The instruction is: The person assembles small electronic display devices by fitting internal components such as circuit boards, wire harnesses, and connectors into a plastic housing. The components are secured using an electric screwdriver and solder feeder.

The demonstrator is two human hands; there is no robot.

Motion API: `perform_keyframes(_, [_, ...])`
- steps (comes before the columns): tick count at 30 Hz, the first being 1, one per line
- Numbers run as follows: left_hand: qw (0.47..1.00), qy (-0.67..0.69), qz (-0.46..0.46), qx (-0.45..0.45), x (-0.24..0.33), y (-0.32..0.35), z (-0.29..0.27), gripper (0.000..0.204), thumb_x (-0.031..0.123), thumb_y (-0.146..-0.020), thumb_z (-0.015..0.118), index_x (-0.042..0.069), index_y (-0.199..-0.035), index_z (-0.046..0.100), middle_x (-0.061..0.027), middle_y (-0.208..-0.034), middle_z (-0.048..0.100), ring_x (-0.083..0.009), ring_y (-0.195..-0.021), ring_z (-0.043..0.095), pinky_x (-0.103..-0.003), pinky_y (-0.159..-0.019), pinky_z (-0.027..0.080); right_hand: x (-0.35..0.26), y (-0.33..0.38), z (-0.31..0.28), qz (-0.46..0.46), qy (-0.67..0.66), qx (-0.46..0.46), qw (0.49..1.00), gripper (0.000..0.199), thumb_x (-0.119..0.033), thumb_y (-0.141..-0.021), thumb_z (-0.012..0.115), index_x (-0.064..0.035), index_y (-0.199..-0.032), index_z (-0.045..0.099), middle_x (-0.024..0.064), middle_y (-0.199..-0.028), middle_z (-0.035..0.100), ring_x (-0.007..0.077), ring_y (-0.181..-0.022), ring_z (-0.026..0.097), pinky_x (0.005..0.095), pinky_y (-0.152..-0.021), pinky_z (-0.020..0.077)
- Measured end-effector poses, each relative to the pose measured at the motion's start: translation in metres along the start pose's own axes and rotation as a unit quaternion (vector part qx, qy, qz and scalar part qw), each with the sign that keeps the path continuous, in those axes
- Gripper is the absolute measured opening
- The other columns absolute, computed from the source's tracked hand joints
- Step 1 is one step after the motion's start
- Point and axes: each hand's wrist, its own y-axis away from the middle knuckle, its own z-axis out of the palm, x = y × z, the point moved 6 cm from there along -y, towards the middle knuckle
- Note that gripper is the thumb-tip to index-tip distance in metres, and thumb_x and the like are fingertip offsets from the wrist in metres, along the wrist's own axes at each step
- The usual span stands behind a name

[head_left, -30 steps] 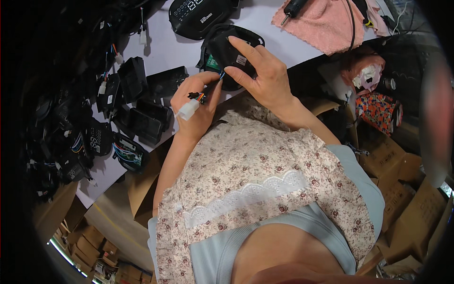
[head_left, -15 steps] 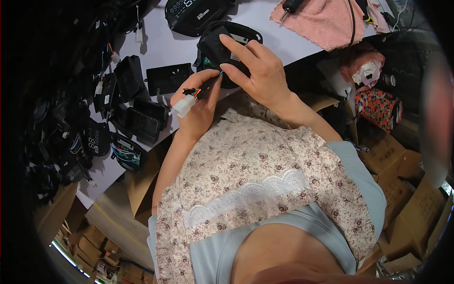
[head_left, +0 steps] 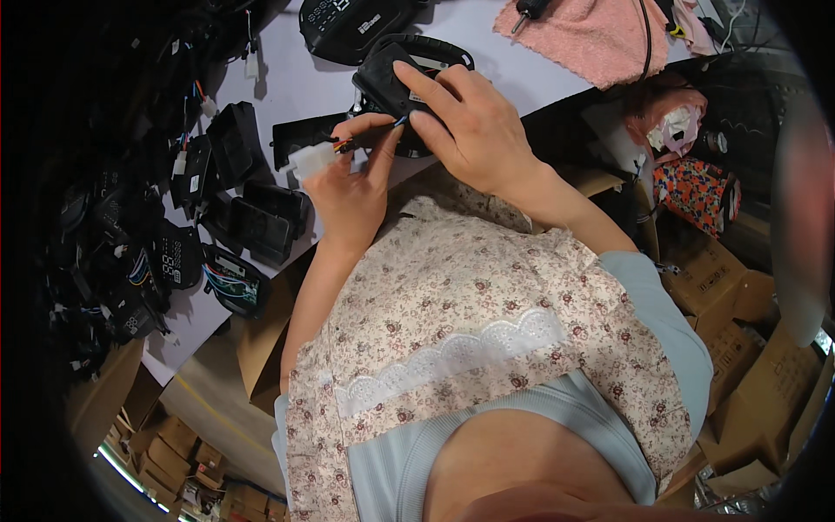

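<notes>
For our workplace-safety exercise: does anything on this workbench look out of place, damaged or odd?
Nothing looks damaged or spilled. The left hand holds a white plug with coloured wires; the right hand rests on a black casing. Similar black units lie in a loose, untidy heap at the left.

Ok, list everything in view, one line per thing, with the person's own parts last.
black housing: one, black, on the white table under the right hand
white plug: one, white with coloured wires, in the left hand's grip
black display unit: one, black, top of the table
black modules: many, black with coloured wires, piled on the table's left
white table: one, white, upper left
pink cloth: one, pink, top right of the table
cardboard boxes: several, brown, on the right
floral bag: one, multicoloured, right of the table
left hand: one, holding the plug
right hand: one, on the housing
</notes>
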Motion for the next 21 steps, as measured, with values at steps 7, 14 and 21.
perform_keyframes(7, [0.999, 0.014, -0.001, -0.045, -0.009, 0.005, 0.006, 0.021, -0.002, -0.084, 0.078, 0.001, -0.102, 0.068, -0.0107, -0.095, 0.074, -0.0209, -0.082, 0.073, -0.029, -0.075, 0.055, -0.004, 0.007, 0.006, -0.038, 0.027, -0.034, 0.998, 0.068, -0.027, -0.078, 0.082, -0.0186, -0.140, 0.057, 0.0114, -0.127, 0.054, 0.0301, -0.101, 0.056, 0.0418, -0.085, 0.0519])
perform_keyframes(14, [0.972, -0.163, 0.146, -0.090, -0.001, 0.013, 0.004, 0.028, 0.005, -0.079, 0.082, 0.005, -0.105, 0.071, -0.0090, -0.107, 0.070, -0.0300, -0.103, 0.065, -0.041, -0.089, 0.051, 0.009, 0.005, 0.001, -0.008, -0.036, 0.004, 0.999, 0.056, -0.018, -0.087, 0.071, -0.0220, -0.142, 0.059, 0.0111, -0.131, 0.054, 0.0317, -0.102, 0.054, 0.0421, -0.090, 0.0505])
perform_keyframes(21, [0.960, -0.208, 0.168, -0.081, -0.008, 0.015, 0.005, 0.034, 0.015, -0.076, 0.083, 0.011, -0.107, 0.071, -0.0016, -0.105, 0.069, -0.0252, -0.105, 0.062, -0.042, -0.091, 0.045, 0.015, 0.009, -0.004, 0.010, -0.119, -0.051, 0.992, 0.054, -0.013, -0.084, 0.071, -0.0216, -0.137, 0.064, 0.0110, -0.130, 0.056, 0.0326, -0.107, 0.053, 0.0415, -0.093, 0.0492])
